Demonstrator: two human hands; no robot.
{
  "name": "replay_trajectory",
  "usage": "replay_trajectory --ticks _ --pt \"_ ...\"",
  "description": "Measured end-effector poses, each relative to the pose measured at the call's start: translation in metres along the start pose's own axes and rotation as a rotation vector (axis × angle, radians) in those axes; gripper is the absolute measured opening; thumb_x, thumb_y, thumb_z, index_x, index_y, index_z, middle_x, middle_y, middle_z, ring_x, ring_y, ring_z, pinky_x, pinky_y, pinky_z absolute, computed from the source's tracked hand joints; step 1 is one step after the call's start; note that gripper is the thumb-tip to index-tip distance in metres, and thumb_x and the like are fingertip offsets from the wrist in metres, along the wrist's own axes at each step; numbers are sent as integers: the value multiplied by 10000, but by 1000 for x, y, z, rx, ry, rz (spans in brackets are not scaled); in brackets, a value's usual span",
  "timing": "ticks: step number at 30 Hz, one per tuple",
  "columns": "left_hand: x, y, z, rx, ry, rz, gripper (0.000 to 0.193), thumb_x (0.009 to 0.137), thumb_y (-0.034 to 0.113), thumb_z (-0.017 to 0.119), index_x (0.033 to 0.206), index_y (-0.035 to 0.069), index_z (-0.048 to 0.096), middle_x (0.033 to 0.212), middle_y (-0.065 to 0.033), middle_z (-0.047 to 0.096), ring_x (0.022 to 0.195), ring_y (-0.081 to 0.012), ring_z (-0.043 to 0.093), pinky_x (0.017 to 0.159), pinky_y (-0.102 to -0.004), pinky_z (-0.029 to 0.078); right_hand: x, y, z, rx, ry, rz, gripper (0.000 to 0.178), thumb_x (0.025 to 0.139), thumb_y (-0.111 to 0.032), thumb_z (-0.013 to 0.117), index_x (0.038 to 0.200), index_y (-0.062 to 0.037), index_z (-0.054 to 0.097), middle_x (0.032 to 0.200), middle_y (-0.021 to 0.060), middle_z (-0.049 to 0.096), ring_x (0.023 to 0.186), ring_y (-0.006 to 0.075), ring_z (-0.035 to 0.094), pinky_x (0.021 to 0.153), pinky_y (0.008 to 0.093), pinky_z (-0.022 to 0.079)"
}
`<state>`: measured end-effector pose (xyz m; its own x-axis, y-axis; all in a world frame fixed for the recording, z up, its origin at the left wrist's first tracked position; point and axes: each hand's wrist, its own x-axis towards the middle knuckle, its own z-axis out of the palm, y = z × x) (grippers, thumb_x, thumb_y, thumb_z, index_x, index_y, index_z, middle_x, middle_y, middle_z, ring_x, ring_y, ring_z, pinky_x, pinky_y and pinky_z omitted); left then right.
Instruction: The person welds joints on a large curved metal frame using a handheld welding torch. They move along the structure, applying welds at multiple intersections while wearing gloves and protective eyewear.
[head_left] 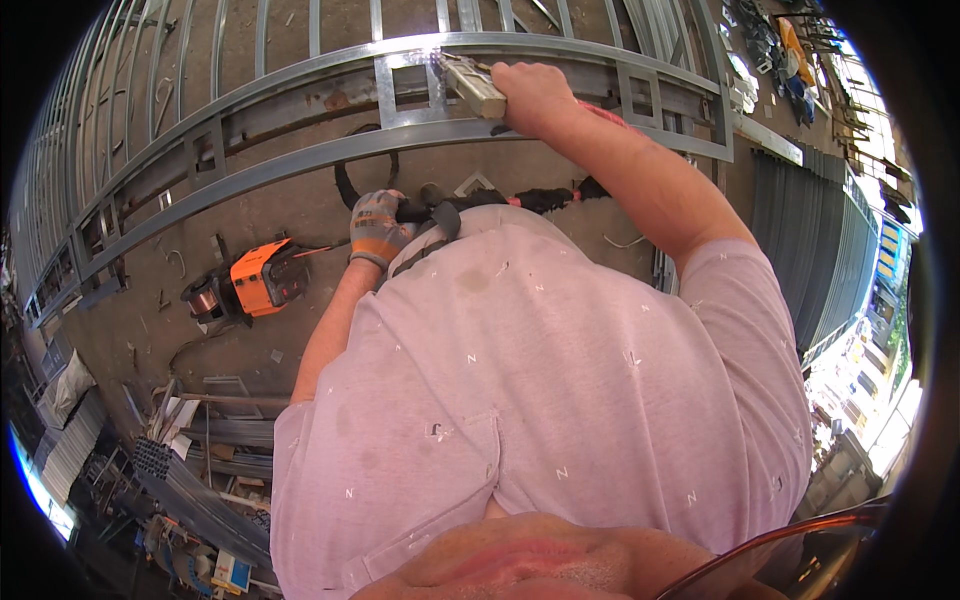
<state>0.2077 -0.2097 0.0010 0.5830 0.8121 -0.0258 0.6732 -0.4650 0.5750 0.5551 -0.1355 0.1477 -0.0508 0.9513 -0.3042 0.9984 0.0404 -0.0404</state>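
Note:
My bare right hand (pixel 535 97) is closed round a pale, worn, block-shaped tool (pixel 474 88). The tool's far end is at a small upright of a galvanised metal frame (pixel 300 155), just below the upper rail, where a bright glare hides the exact contact. Something red shows behind that wrist. Lower and to the left, my left hand (pixel 378 228) wears a grey and orange glove. Its fingers curl round something dark close to my body; what it is cannot be made out. A black cable (pixel 345 185) loops up beside this hand.
An orange machine (pixel 262 278) with a wire spool (pixel 205 300) stands on the floor at left. Stacked metal profiles (pixel 800 245) lie at right. Bundled tubes (pixel 190 490) and scrap fill the lower left. Parallel metal bars (pixel 215 50) extend beyond the frame.

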Motion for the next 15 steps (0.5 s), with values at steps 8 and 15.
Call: replay_trajectory --ticks 8,15 --pt "-1 -3 6 -11 55 37 407 705 115 761 1108 116 705 1063 -140 721 1052 -384 675 941 -484 548 4 1 4 6 18 9 205 887 -97 714 1085 -54 744 1078 184 808 1052 376 788 900 477 630" --pt "-1 -1 10 -35 59 35 436 695 109 756 1128 115 703 1070 -143 722 1060 -384 678 948 -478 550 2 4 5 -10 33 -11 210 900 -109 704 1100 -58 740 1100 178 806 1062 377 785 910 483 624"
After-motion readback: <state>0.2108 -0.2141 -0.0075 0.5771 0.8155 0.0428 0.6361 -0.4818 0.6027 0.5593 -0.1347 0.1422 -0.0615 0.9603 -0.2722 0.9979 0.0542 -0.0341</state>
